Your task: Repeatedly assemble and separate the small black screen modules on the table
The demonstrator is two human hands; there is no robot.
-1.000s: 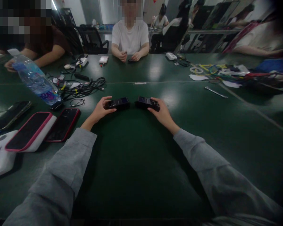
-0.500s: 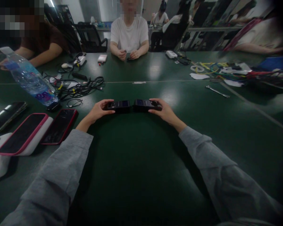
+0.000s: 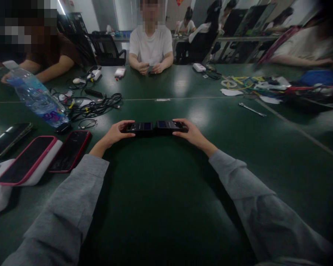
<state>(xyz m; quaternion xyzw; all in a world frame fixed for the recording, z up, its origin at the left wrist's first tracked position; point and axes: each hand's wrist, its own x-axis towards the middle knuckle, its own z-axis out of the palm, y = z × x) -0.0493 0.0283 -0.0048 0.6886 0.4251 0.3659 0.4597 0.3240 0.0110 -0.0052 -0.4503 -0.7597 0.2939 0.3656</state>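
Observation:
Two black box-shaped devices with small screens meet end to end at the middle of the green table [image 3: 155, 177]. My left hand [image 3: 118, 133] grips the left black device [image 3: 143, 128] by its outer end, thumb on the near side and fingers on the far side. In the same kind of grasp, my right hand [image 3: 191, 133] has the outer end of the right black device [image 3: 164, 126]. The inner ends of the two devices touch or nearly touch. What exact kind of device they are, I cannot make out.
At left lie a red-edged phone [image 3: 70, 151], a pink-framed phone [image 3: 29, 160] and a leaning water bottle [image 3: 40, 96]. Black cables [image 3: 100, 105] tangle behind them. A wrench [image 3: 252, 109] and coloured wires [image 3: 246, 83] are at right. Across the table sits a person in a white shirt [image 3: 151, 46].
The right device has come slightly left, narrowing the gap to the left device. My right hand moved with it. The whole view has tilted a little, so things appear lower.

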